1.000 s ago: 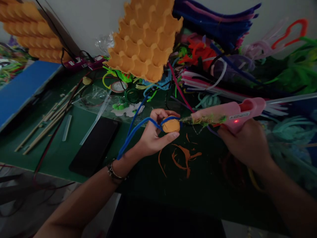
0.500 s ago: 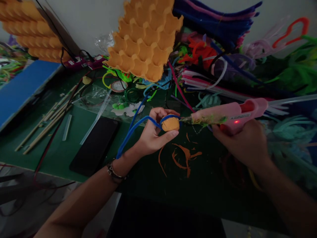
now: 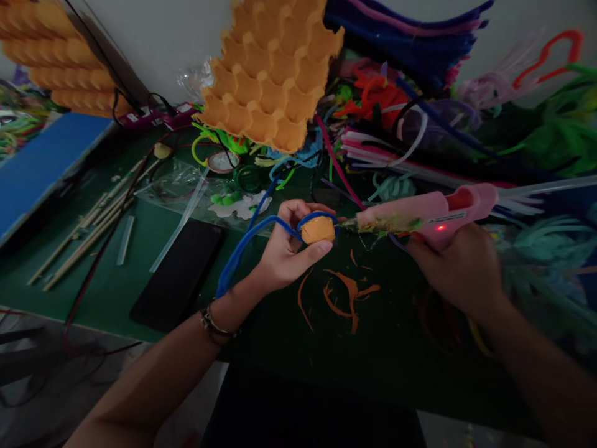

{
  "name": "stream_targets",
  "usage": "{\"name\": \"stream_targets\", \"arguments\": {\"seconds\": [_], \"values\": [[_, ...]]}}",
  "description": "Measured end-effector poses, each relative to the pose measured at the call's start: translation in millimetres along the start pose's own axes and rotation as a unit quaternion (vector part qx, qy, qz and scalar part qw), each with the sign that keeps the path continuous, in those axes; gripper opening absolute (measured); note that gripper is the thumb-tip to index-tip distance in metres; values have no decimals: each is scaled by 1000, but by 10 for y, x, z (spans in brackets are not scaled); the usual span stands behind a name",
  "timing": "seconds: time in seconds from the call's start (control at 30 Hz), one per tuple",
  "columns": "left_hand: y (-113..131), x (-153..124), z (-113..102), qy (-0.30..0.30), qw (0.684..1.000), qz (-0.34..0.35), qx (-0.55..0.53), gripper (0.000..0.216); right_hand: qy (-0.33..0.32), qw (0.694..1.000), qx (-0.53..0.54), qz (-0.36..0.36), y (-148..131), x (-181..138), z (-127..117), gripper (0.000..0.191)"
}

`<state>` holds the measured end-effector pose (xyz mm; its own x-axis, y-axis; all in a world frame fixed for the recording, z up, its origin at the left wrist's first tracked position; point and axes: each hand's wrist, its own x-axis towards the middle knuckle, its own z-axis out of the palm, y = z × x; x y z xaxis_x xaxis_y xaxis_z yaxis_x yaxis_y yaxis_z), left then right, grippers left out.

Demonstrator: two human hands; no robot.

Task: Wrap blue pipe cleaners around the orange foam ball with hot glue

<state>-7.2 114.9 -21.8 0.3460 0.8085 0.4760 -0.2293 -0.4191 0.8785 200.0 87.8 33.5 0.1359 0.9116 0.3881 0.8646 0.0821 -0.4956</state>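
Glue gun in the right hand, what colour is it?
The glue gun is pink with a small red light, seen best in the head view.

One pink glue gun (image 3: 420,218), one orange ball (image 3: 318,230), two orange egg trays (image 3: 275,74) (image 3: 60,62), one black phone (image 3: 180,274)

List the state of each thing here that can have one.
left hand, closed around the orange piece.
orange piece, held above the green mat, with the blue pipe cleaner looped round its edge.
right hand, gripping the glue gun.
glue gun, red light lit, nozzle right beside the orange piece; contact unclear.
phone, flat on the mat, screen dark.
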Motion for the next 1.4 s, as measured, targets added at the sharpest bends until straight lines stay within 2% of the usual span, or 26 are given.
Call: {"name": "stream_targets", "arguments": {"seconds": [0.23,0.53,0.73,0.87,1.13,1.4], "values": [[-16,4,8,9,1000,-7,-24,33,-1,1000,-2,-10,9,9,4,24],[-20,-2,12,9,999,-16,-30,35,32,999,-9,-11,49,-53,46,37],[-34,1,5,5,1000,-13,-16,35,28,998,-27,-45,76,-46,47,30],[-35,0,-4,2,1000,-17,-26,37,12,999,-28,-39,40,-16,24,24],[-44,-1,20,2,998,-7,-63,34,21,998,-14,-52,34,-14,16,23],[-39,-8,-9,11,999,-23,-43,36,6,999,-11,-46,42,-23,19,26]]}}
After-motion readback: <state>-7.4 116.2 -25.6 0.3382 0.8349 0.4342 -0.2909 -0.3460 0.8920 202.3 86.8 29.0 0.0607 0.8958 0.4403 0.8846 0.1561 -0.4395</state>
